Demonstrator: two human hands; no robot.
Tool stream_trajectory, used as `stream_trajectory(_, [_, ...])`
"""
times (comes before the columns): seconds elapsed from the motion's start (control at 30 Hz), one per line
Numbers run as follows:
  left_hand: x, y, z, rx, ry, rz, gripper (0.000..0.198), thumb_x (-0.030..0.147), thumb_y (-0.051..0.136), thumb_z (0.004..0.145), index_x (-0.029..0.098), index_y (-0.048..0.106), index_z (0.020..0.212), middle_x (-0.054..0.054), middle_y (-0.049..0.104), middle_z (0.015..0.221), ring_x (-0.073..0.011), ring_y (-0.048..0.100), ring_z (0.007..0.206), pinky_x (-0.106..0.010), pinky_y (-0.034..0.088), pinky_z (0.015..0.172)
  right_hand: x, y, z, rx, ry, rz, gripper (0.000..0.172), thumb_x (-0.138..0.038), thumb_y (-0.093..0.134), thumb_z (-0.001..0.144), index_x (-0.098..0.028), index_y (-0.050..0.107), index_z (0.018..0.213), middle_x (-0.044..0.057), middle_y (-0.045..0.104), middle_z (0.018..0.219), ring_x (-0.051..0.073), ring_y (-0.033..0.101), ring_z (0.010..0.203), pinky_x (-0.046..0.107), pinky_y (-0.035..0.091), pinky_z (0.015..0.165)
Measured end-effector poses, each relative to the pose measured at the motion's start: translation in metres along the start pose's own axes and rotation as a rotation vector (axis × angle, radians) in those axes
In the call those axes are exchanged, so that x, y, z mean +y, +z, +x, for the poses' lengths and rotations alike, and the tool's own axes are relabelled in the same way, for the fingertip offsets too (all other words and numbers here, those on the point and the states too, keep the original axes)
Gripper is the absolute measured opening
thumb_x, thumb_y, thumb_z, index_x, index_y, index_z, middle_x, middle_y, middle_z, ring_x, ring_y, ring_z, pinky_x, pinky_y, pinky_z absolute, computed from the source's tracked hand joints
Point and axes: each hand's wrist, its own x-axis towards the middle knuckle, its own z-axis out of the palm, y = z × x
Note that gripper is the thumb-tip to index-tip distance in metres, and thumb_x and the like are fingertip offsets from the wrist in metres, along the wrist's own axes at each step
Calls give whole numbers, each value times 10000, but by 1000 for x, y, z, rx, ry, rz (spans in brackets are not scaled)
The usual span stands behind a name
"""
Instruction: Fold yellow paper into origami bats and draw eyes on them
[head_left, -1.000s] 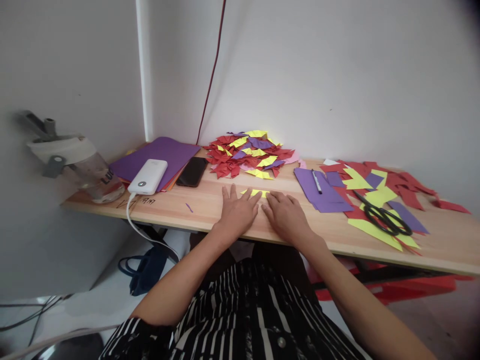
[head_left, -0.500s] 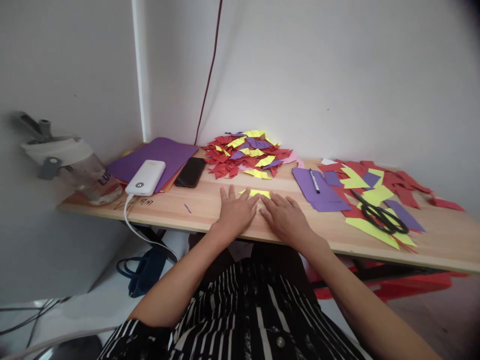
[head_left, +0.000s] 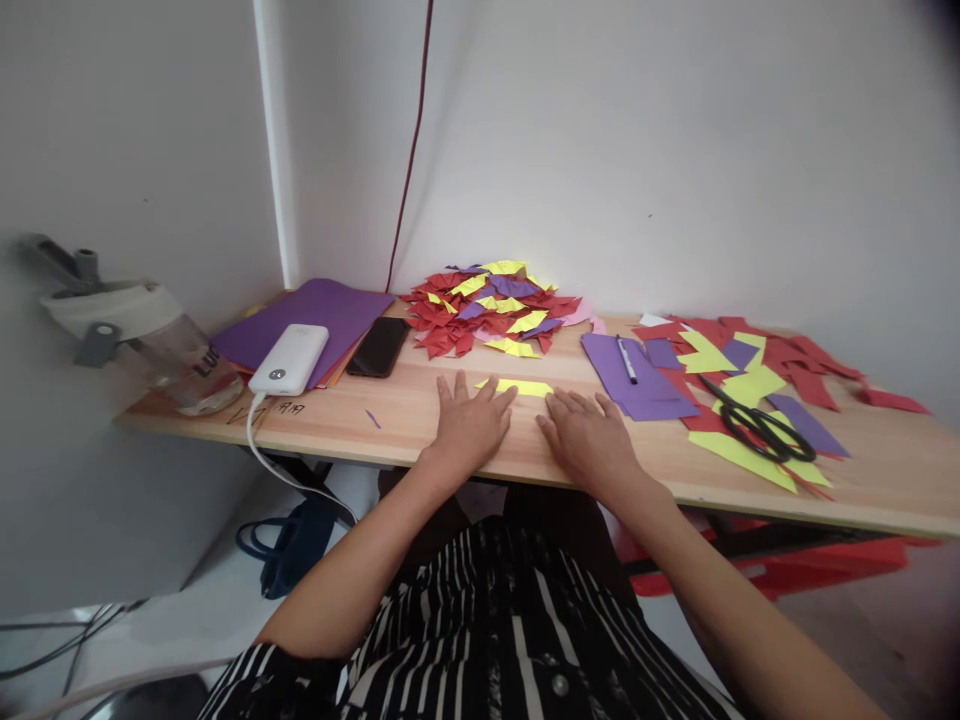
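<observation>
A narrow yellow paper strip (head_left: 523,387) lies flat on the wooden table, its ends slanted. My left hand (head_left: 470,425) rests palm down, fingers spread, with its fingertips on the strip's left part. At the strip's right end, my right hand (head_left: 589,432) lies flat with its fingertips touching the paper. Behind the strip is a heap of folded paper pieces (head_left: 480,310) in red, yellow and purple.
Right of my hands lie purple sheets (head_left: 645,390) with a pen (head_left: 628,360), then cut paper with black scissors (head_left: 765,430). To the left are a phone (head_left: 378,347), a white power bank (head_left: 291,358) with a cable, purple paper (head_left: 315,305) and a bottle (head_left: 172,350).
My right hand has slid to the right along the yellow strip, so more of it shows between my hands. My left hand has stayed in about the same place.
</observation>
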Motion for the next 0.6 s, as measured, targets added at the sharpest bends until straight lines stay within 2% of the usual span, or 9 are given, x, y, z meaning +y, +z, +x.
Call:
stream_trajectory(0.17, [-1,0,0,-13,3,-5,451,387,340,946,371,455,1382,6,408,1485,-426,292,1364,-705,142,1066,-1,5,-6,44,38,-17,431,-317,375,970,-67,544,1279,172,536,1367,277,445,1301,510,251,1063])
stream_trajectory(0.47, [0,1,-1,-5,6,-7,449,388,329,949,366,463,1377,11,414,1481,-438,303,1352,-706,150,1064,-1,3,-14,42,77,-40,488,-349,353,973,-37,516,1311,174,530,1373,317,421,1312,512,274,1046])
stream_trajectory(0.6, [0,1,-1,10,3,-5,449,378,340,946,358,464,1377,8,419,1478,-442,302,1350,-709,154,1061,-6,3,-10,61,26,-6,530,-371,337,972,-47,454,1375,164,440,1450,303,386,1344,479,286,1059])
